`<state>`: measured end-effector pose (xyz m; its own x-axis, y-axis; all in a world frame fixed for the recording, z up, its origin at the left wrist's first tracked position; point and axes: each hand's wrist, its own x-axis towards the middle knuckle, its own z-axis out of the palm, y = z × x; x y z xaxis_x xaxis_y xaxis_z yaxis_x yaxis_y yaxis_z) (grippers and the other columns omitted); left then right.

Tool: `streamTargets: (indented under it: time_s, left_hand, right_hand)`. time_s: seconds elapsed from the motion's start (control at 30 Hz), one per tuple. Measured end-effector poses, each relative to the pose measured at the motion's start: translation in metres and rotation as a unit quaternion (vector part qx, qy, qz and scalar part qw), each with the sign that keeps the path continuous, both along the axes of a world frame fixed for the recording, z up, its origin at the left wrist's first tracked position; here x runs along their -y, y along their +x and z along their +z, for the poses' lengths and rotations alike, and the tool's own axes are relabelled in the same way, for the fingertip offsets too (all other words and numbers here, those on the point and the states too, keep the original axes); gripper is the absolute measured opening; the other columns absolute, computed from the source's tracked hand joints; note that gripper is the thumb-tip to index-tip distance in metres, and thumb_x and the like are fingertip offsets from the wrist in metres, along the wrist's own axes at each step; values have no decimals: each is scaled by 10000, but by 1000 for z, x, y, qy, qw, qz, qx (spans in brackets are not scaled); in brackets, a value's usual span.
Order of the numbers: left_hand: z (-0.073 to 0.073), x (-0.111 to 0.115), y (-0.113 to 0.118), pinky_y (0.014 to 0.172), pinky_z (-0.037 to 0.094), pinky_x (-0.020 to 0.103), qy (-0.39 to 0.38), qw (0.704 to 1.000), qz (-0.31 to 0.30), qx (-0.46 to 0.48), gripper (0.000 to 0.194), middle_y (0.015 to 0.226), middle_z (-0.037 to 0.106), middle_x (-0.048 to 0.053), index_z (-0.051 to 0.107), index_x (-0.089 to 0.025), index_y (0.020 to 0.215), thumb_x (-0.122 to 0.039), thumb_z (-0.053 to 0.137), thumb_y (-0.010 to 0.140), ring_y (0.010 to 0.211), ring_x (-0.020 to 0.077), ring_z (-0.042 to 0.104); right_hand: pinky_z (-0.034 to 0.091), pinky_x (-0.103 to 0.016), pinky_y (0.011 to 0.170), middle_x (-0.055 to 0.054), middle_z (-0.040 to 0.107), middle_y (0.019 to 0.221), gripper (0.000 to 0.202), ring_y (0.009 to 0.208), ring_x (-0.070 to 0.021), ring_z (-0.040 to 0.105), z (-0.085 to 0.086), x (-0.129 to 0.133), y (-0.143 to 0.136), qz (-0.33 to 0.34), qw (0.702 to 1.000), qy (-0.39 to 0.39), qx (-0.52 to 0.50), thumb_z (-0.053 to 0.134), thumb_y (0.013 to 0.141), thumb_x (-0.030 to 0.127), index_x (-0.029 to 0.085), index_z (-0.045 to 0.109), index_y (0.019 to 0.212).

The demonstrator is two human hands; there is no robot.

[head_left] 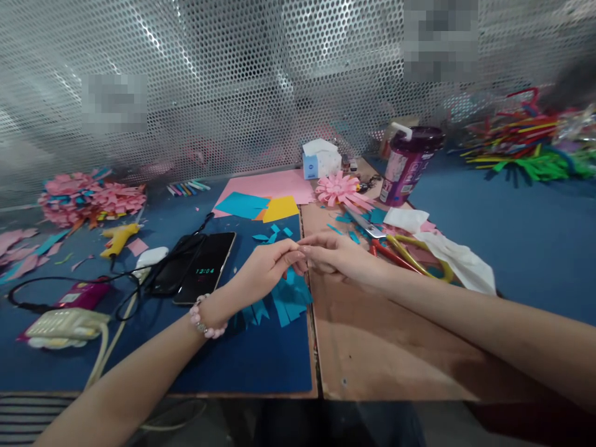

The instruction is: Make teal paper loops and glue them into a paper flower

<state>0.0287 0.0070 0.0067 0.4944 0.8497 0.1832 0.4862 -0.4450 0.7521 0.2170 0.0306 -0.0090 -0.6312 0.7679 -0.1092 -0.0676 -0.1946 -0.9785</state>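
Observation:
My left hand [275, 268], with a beaded bracelet [205, 320] on the wrist, meets my right hand [333, 257] above the seam between the blue and brown table tops. The fingers of both hands are bent and their tips touch. Whatever they may pinch is too small or hidden to make out. Fringed blue paper [291, 298] lies below my left hand. Just beyond my right hand are scissors [367, 225] with red and yellow handles, among blue scraps. A pink paper flower [338, 189] rests behind them.
Phones [205, 270], cables, a power strip [67, 326] and a yellow glue gun [120, 239] lie left. Coloured sheets [244, 203] and a tissue pack [321, 160] are at the back. A purple cup [410, 166] and crumpled tissue [460, 257] stand and lie right.

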Motion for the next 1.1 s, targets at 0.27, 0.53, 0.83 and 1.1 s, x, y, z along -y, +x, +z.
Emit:
streamTargets:
  time_s: [0.27, 0.53, 0.83, 1.1]
  left_hand:
    - [-1, 5, 2, 578, 464, 208, 12, 999, 40, 25, 273, 677, 685, 11, 609, -168, 780, -344, 474, 938, 586, 107, 612]
    - [-1, 0, -1, 533, 465, 221, -40, 992, 51, 109, 264, 709, 691, 42, 622, -151, 804, -351, 495, 922, 616, 131, 642]
    - [-4, -2, -1, 565, 520, 251, -132, 967, 78, 203, 267, 818, 737, 87, 651, -136, 841, -379, 548, 890, 662, 161, 680]
    - [-6, -2, 1, 617, 554, 253, -239, 919, 92, 299, 258, 820, 743, 73, 702, -136, 838, -389, 652, 821, 674, 150, 681]
  right_hand:
    - [53, -176, 362, 113, 199, 496, 221, 430, -46, 78, -1, 7, -4, 36, 993, -98, -61, 571, 885, 372, 177, 520, 794]
    - [65, -165, 350, 95, 166, 543, 326, 442, -58, 58, -1, 1, 1, 102, 967, -190, -133, 507, 913, 437, 174, 480, 722]
    - [66, -198, 362, 69, 343, 628, 226, 443, -54, 121, 1, -2, 1, 19, 981, -139, -133, 560, 860, 350, 184, 601, 1008]
    - [330, -214, 471, 11, 513, 757, 344, 574, -81, 407, 2, 4, 1, -131, 953, 263, 72, 701, 768, 380, 213, 657, 1065]
